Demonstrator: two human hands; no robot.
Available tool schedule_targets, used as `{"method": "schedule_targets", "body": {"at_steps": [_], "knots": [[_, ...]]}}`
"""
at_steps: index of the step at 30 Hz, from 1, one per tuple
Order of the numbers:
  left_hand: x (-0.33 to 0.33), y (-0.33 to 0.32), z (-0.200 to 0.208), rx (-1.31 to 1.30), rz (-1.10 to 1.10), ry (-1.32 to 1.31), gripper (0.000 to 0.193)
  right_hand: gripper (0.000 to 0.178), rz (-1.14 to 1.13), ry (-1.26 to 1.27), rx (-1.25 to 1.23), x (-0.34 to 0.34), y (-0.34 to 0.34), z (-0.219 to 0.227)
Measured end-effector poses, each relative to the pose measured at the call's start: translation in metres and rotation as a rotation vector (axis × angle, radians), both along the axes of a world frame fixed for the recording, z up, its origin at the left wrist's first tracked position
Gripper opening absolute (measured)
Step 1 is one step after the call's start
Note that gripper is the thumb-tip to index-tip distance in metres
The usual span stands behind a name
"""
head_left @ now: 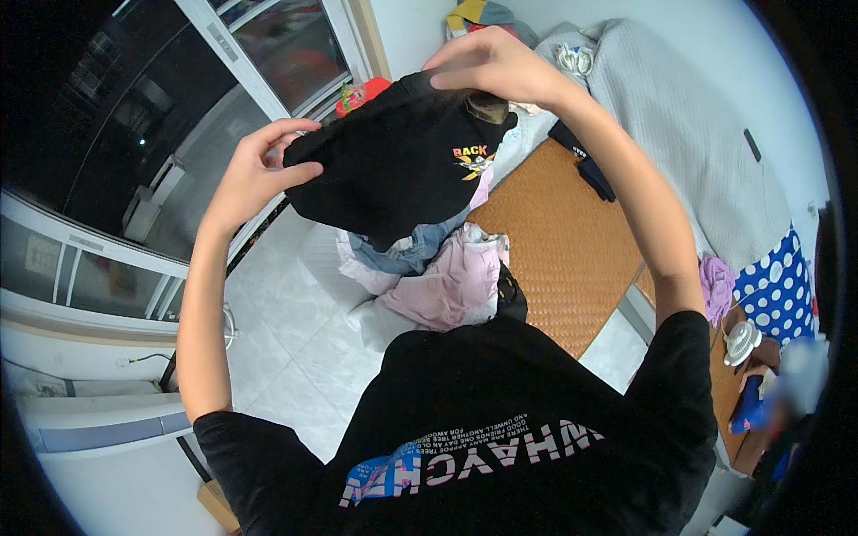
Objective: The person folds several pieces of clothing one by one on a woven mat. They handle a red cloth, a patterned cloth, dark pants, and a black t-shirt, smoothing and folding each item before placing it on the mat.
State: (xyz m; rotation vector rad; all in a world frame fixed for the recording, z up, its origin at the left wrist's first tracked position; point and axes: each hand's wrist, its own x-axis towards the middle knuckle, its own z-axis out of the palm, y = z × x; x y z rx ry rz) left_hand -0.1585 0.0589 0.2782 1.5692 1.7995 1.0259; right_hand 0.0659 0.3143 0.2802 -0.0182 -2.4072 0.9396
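Both of my arms are raised in front of me, holding up a black garment (384,170) by its upper edge. My left hand (253,174) pinches its left end between thumb and fingers. At its upper right, my right hand (502,67) grips the cloth the same way. The garment hangs partly folded, with a small orange and white print near its right side; its exact kind I cannot make out. Below it lies a pile of clothes, with a pink garment (447,281) in front and a blue denim piece (398,255) behind.
A brown woven mat (559,232) covers the bed on the right, with dark folded clothes (594,179) on it. A grey quilt (679,116) lies beyond. Glass sliding doors (223,45) stand at left. A small white fan (740,344) and purple cloth (717,286) sit far right.
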Motion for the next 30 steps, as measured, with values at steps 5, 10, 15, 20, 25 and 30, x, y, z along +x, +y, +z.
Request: {"method": "schedule_targets", "body": {"at_steps": [5,10,15,20,25,30], "knots": [[0.012,-0.012,0.010,0.018,0.040,-0.168,0.046,0.015,-0.010,0.229,0.159,0.003,-0.020,0.011],[0.008,-0.020,0.011,-0.071,0.033,-0.459,0.047,0.019,0.012,0.355,0.026,-0.005,-0.022,0.005],[0.024,-0.023,0.004,-0.074,0.067,-0.328,0.041,0.022,0.058,0.576,0.099,-0.006,-0.033,-0.003],[0.049,-0.009,-0.011,0.154,0.314,0.430,0.024,0.025,-0.027,0.646,0.175,-0.006,-0.037,-0.012],[0.054,0.000,-0.019,0.454,0.426,0.704,0.022,0.026,-0.124,0.605,0.172,0.000,-0.026,-0.018],[0.059,0.009,-0.018,0.418,0.309,0.537,0.024,0.022,-0.071,0.191,-0.247,0.007,-0.018,-0.013]]}}
